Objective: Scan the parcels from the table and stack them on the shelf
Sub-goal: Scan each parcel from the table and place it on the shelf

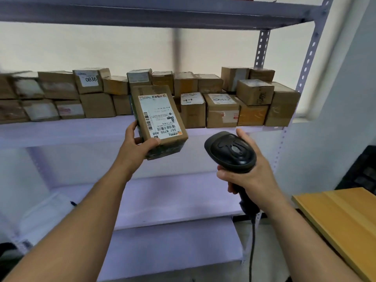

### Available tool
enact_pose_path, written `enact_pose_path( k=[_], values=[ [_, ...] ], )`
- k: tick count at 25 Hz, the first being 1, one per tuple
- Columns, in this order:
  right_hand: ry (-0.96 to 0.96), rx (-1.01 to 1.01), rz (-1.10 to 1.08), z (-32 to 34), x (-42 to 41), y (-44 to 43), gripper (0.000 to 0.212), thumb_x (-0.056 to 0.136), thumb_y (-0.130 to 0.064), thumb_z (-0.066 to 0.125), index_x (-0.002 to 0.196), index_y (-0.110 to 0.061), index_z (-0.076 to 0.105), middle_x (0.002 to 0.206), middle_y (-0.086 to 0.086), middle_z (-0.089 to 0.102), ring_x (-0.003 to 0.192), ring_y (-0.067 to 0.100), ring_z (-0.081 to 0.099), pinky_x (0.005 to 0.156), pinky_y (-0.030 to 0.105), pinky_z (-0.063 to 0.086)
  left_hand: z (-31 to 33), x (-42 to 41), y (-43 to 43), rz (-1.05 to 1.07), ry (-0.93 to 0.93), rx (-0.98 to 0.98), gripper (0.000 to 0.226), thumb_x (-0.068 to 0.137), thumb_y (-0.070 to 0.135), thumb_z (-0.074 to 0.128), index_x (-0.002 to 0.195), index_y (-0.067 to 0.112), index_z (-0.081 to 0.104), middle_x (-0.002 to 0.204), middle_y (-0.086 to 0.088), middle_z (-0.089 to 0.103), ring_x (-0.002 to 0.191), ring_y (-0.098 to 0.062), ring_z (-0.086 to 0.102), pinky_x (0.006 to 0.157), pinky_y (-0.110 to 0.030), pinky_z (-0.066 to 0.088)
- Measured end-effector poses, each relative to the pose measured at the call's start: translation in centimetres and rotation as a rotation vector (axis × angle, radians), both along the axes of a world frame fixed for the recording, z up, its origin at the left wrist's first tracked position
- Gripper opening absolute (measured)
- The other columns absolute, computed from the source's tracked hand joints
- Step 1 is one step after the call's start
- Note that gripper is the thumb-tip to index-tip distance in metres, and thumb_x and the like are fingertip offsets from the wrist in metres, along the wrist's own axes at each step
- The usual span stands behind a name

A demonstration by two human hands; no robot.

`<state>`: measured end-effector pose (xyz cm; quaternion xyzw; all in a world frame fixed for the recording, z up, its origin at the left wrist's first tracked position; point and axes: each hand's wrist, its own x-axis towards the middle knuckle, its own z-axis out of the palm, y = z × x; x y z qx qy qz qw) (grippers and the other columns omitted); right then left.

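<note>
- The left hand (pixel 138 147) grips the parcel (pixel 160 119) by its lower left corner, thumb on the near edge and fingers wrapped behind. The parcel is held in the air in front of the shelf (pixel 61 131), tilted, with its label (pixel 156 115) facing the camera.
- The right hand (pixel 248 174) is closed round the handle of the scanner (pixel 232 151), which sits at 4 o'clock from the parcel, apart from it, with its cable (pixel 252 251) hanging down towards 6 o'clock.
- The step looks like the scan. No beam shows on the label, so the scanner's nose likely needs to swing towards 10 o'clock until it faces the barcodes squarely.
- Turn the parcel's face towards the scanner rather than towards the eyes, and hold both steady.
- The thumb lies close to the label's bottom edge, so it should stay off the printed bars.
- The stacked parcels (pixel 221 110) fill the back of the shelf at 12 o'clock. After the scan, the bare front strip of the board or the top of a low stack looks like the place to set this one.
- The wooden tabletop (pixel 345 216) lies at 4 o'clock of the view.
</note>
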<state>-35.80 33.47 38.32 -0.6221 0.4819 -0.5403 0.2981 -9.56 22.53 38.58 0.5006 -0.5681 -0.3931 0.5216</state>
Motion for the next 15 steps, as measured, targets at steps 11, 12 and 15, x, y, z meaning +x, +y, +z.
enact_pose_path(
  k=[11, 12, 15],
  values=[
    [0.021, 0.01, -0.19, 0.9, 6.5, -6.9, 0.101, 0.07, 0.001, 0.082, 0.135, -0.057, 0.031, 0.118, 0.007, 0.063, 0.061, 0.019, 0.067, 0.048, 0.026, 0.053, 2.1, 2.1, -13.1, -0.106, -0.162, 0.074, 0.079, 0.085, 0.061, 0.057, 0.149, 0.03, 0.024, 0.144, -0.003, 0.048, 0.124, -0.025, 0.051, 0.103, -0.046, 0.045],
    [0.031, 0.01, -0.213, 0.7, 6.7, -7.0, 0.101, 0.07, 0.001, 0.083, 0.138, -0.054, 0.031, 0.119, 0.006, 0.063, 0.061, 0.019, 0.067, 0.048, 0.027, 0.054, 1.9, 2.0, -13.6, -0.111, -0.232, 0.055, 0.081, 0.083, 0.061, 0.06, 0.149, 0.029, 0.025, 0.144, -0.002, 0.048, 0.126, -0.024, 0.05, 0.104, -0.044, 0.043],
    [0.023, 0.013, -0.278, -0.1, 7.2, -7.1, 0.102, 0.069, 0.001, 0.083, 0.138, -0.054, 0.033, 0.121, 0.008, 0.062, 0.058, 0.024, 0.066, 0.048, 0.032, 0.055, 1.4, 1.8, -14.9, -0.131, -0.339, -0.019, 0.075, 0.086, 0.042, 0.069, 0.148, 0.024, 0.031, 0.144, -0.002, 0.049, 0.128, -0.023, 0.048, 0.101, -0.037, 0.04]
  ],
)
